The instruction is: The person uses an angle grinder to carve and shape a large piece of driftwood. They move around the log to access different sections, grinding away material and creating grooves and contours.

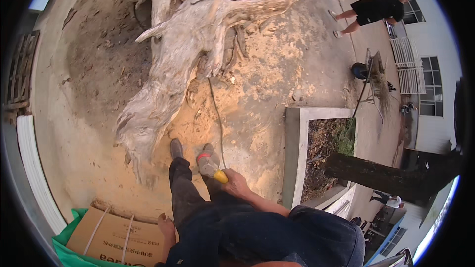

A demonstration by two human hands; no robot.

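My right hand (236,184) is closed around the yellow body of an angle grinder (220,176), held low in front of my legs. A red band shows near its head, which overlaps my right shoe in the view. A dark power cord (216,111) stretches from near the tool across the ground to the wood. Down at my left side, my left hand (166,227) has its fingers curled; what they hold, if anything, is hidden. Ahead of my feet lies a large pale tree root stump (175,64), bare of bark, with twisting branches.
Sawdust (198,113) covers the ground around the stump. A strapped cardboard box (116,235) in green wrapping stands at my left. To the right are a concrete planter (293,155) with a tree trunk (366,170) and a wheelbarrow (360,70). People (376,10) stand farther off.
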